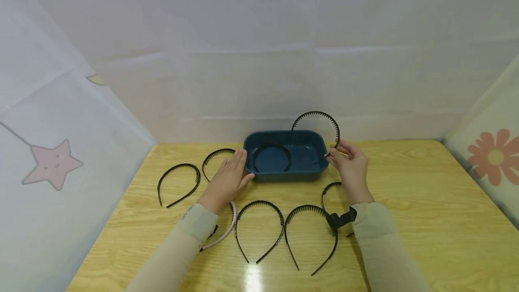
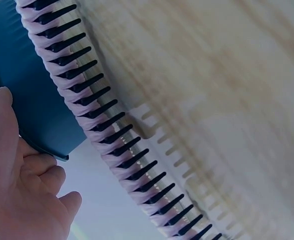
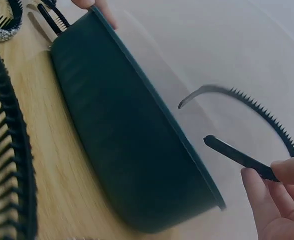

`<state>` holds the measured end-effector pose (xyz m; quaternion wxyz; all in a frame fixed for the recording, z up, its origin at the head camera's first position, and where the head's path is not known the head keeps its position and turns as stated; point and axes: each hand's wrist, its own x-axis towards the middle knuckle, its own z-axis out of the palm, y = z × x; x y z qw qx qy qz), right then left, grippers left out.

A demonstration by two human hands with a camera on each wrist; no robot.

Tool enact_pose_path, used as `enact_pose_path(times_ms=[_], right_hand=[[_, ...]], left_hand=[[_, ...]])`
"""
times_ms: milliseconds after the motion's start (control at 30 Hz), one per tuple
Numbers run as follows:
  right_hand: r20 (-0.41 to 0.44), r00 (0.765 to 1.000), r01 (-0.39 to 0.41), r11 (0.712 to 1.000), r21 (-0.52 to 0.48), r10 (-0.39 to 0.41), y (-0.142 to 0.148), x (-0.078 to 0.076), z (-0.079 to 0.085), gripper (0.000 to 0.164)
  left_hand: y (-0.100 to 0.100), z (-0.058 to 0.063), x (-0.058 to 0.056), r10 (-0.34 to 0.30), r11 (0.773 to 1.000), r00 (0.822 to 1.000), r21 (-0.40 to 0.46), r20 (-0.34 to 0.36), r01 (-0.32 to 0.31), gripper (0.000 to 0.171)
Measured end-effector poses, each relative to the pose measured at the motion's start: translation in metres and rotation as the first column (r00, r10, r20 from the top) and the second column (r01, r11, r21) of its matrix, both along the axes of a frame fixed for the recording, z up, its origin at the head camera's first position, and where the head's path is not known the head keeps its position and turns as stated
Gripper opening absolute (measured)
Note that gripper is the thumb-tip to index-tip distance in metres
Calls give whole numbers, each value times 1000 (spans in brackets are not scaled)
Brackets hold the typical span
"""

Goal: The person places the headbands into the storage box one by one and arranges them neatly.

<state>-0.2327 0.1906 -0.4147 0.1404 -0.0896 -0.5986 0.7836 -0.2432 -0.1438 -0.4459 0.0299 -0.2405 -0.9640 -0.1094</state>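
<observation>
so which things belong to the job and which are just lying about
Likely job:
black toothed headband in right hand
dark blue oblong tub
black toothed headband inside it
pink toothed headband, other headbands outside it

Just background:
pink printed star
red printed flower
yellow grained table

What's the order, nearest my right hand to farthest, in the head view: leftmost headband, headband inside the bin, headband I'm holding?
1. Held headband: in your right hand.
2. Inner headband: left part of the bin.
3. Leftmost headband: on the table, left of the bin.
</observation>
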Motion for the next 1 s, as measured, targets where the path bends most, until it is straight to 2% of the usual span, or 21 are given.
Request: enact_pose_path(times_ms=[200,300,600,767,1000], right_hand=[[21,999,-36,990,139,34,-11,-6,-3,46],[43,998,-50,973,227,41,-14,-7,-3,46],[93,993,-100,925,366,71,-22,-9,-4,46],[95,992,-114,874,472,78,-30,-12,-4,46],[47,997,-83,799,596,68,-36,-15,-7,46]], left_hand=[[3,0,-2,4,1000,1000,1,20,-4,78],[4,0,-3,2,1000,1000,-7,18,-2,78],[7,-2,-5,-5,1000,1000,-26,2,5,77],[6,-1,-6,1,1000,1000,-16,3,-1,77],[2,-1,-6,22,1000,1000,-14,11,-21,78]])
